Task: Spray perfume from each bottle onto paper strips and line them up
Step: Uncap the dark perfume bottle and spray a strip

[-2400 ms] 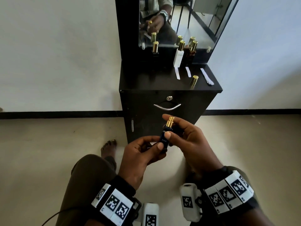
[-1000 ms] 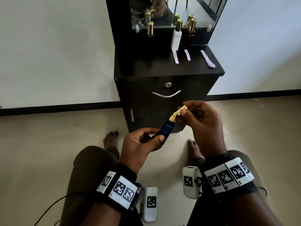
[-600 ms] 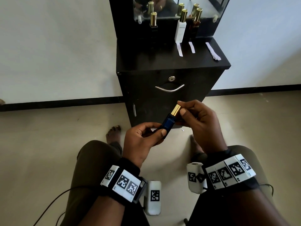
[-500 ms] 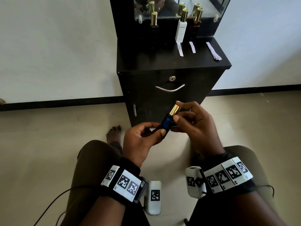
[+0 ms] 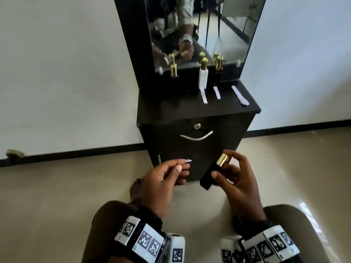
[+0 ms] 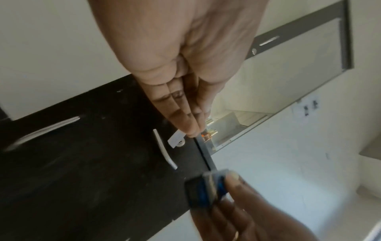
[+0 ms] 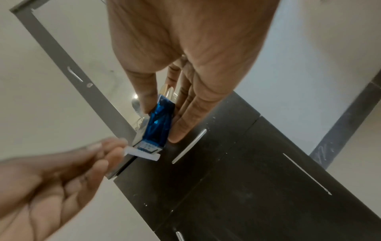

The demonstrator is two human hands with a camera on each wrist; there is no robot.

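Leftmost, the left hand [image 5: 161,179] pinches a short white paper strip [image 5: 187,160] between thumb and forefinger, the strip's free end pointing right toward the blue perfume bottle [image 5: 209,175]. To its right, the right hand [image 5: 237,179] grips that bottle, thumb on one flat side and fingers curled round the other; the bottle is tilted, its gold cap [image 5: 222,160] uppermost and angled to the right. In the right wrist view the strip [image 7: 142,154] lies just below the bottle's base [image 7: 151,146], and whether they touch cannot be told. Behind the hands stands a black cabinet [image 5: 197,149] with a curved metal handle [image 5: 196,135] and a mirror [image 5: 201,31] above its top. On that top, from left to right: a gold-capped bottle [image 5: 173,71] whose dark body is hard to make out, a white bottle [image 5: 203,76], and a dark bottle [image 5: 218,70], all upright near the mirror. One paper strip [image 5: 203,95] lies before the white bottle, a second [image 5: 216,92] before the dark one, and a small stack of strips [image 5: 240,95] lies well to the right near the cabinet's edge.
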